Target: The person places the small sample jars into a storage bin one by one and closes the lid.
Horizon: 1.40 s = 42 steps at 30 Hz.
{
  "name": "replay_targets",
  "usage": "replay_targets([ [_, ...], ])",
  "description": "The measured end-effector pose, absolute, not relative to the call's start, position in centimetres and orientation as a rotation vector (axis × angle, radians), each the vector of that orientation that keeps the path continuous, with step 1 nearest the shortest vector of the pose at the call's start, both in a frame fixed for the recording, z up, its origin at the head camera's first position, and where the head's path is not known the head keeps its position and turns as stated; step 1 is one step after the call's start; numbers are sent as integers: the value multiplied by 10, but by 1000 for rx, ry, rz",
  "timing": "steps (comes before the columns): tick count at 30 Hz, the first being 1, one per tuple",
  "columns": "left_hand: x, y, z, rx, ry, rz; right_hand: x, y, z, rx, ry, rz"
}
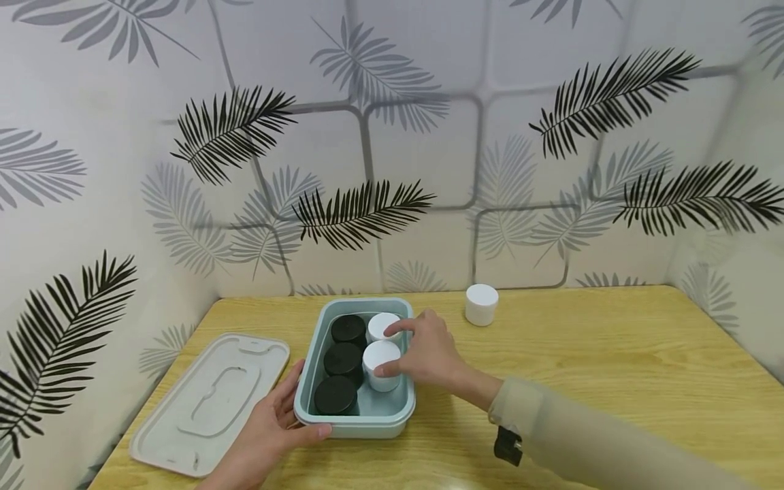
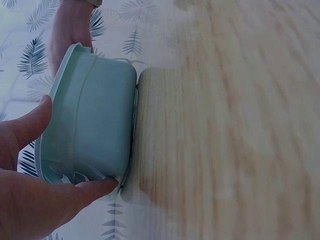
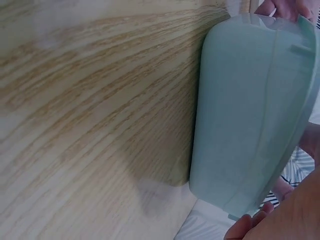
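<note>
A pale blue-green plastic box (image 1: pixel 382 427) stands on the table with three black-lidded jars (image 1: pixel 344 359) in a row on its left. Two white jars are on its right: a nearer white jar (image 1: pixel 382 355) and a farther white jar (image 1: pixel 381 320). My left hand (image 1: pixel 278 422) grips the box's near left corner, thumb over the rim and fingers along the side, as the left wrist view also shows. Reaching over the right rim, my right hand (image 1: pixel 429 347) has its thumb and index finger round the nearer white jar. In the right wrist view the box wall hides the jars.
A flat translucent lid (image 1: pixel 211 401) lies on the wooden table (image 1: pixel 582 354) left of the box. Another white jar (image 1: pixel 481 305) stands at the back, right of the box. A leaf-patterned wall (image 1: pixel 416 163) closes off the rear and left sides.
</note>
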<state>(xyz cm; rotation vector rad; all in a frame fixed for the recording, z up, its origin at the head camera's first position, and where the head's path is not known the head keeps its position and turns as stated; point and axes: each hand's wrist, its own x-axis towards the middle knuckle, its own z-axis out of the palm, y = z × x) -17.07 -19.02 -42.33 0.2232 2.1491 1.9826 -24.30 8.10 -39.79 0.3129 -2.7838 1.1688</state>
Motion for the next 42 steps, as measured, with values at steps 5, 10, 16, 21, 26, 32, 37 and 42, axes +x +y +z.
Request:
replay_targets([
  [5, -172, -190, -423, 215, 2150, 1981, -248, 103, -390, 326, -2698, 1369],
  [10, -171, -190, -424, 206, 2160, 1970, -261, 142, -384, 365, -2638, 1517],
  [16, -172, -190, -422, 188, 2154, 1976, -286, 194, -384, 427, -2657, 1556],
  [21, -171, -192, -423, 207, 2155, 1981, -304, 233, -387, 464, -2709, 1537],
  [26, -171, -191, -424, 200, 2135, 1993, -315, 258, -396, 403, -2759, 1498],
  [32, -171, -190, -425, 189, 2123, 1996, -322, 269, -406, 347, -2817, 1456],
  [37, -170, -191, -424, 195, 2121, 1992, -327, 270, -410, 360, -2826, 1443],
  [42, -171, -190, -423, 188, 2126, 1983, -330, 272, -414, 382, -2827, 1427],
])
